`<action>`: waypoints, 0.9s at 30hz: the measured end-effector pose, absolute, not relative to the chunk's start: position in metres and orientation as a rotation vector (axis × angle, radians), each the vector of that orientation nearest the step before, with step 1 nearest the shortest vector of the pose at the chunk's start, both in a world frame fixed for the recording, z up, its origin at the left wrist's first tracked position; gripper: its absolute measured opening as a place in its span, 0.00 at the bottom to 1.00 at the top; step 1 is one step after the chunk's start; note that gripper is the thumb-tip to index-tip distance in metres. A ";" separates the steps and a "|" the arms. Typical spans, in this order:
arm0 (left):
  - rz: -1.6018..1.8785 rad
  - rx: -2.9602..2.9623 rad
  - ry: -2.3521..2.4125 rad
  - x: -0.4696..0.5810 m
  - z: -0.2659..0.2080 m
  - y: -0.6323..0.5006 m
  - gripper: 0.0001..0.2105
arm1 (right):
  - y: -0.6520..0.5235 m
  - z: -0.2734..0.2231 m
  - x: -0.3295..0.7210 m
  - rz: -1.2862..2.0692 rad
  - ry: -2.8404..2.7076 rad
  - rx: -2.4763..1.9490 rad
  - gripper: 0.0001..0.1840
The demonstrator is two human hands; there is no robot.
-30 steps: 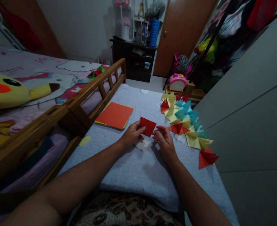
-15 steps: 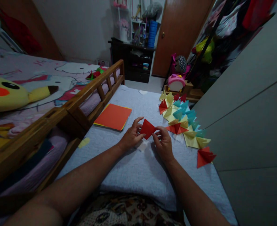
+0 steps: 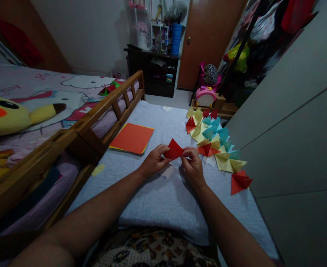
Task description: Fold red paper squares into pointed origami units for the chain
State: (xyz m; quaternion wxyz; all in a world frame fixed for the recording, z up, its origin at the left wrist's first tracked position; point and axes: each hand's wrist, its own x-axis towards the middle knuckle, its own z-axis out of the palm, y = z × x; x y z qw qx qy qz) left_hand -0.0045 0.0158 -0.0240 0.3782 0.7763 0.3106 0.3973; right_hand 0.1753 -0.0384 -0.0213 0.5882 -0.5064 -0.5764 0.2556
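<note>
A small folded piece of red paper [image 3: 174,150] is held between both hands above the bed sheet. My left hand [image 3: 154,161] pinches its left corner with thumb and fingers. At its right tip, the fingers and thumb of my right hand [image 3: 192,165] are closed. A stack of square paper sheets [image 3: 132,138], orange-red on top with yellow edges below, lies beyond my left hand. To the right spread several folded paper figures in yellow, blue and red; a yellow paper figure [image 3: 226,162] and a red paper figure [image 3: 239,182] are nearest my right hand.
A wooden bed rail [image 3: 96,115] runs along the left, with a yellow plush toy [image 3: 10,115] on the bed behind it. A pale cabinet wall [image 3: 296,148] bounds the right side. The light grey sheet [image 3: 152,207] covers the surface under my hands.
The red paper has been tilted and now shows a flatter, triangle-like outline. My left fingers have closed in on it, and the fingers of my right hand curl more at its tip.
</note>
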 end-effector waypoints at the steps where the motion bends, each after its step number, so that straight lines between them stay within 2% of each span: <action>1: 1.009 2.035 0.781 -0.005 -0.023 0.016 0.08 | -0.038 -0.021 0.176 0.593 -1.335 -1.193 0.02; 3: 1.006 2.105 0.773 -0.005 -0.021 0.017 0.06 | -0.039 -0.022 0.176 0.574 -1.311 -1.235 0.02; 7: 1.068 2.147 0.814 -0.006 -0.017 0.015 0.06 | -0.038 -0.025 0.175 0.613 -1.193 -1.309 0.10; 14: 1.096 2.190 0.781 -0.006 -0.019 0.014 0.09 | -0.037 -0.027 0.173 0.747 -1.149 -1.301 0.09; 27: 1.050 2.172 0.777 -0.006 -0.017 0.012 0.10 | -0.040 -0.025 0.171 0.677 -1.141 -1.323 0.09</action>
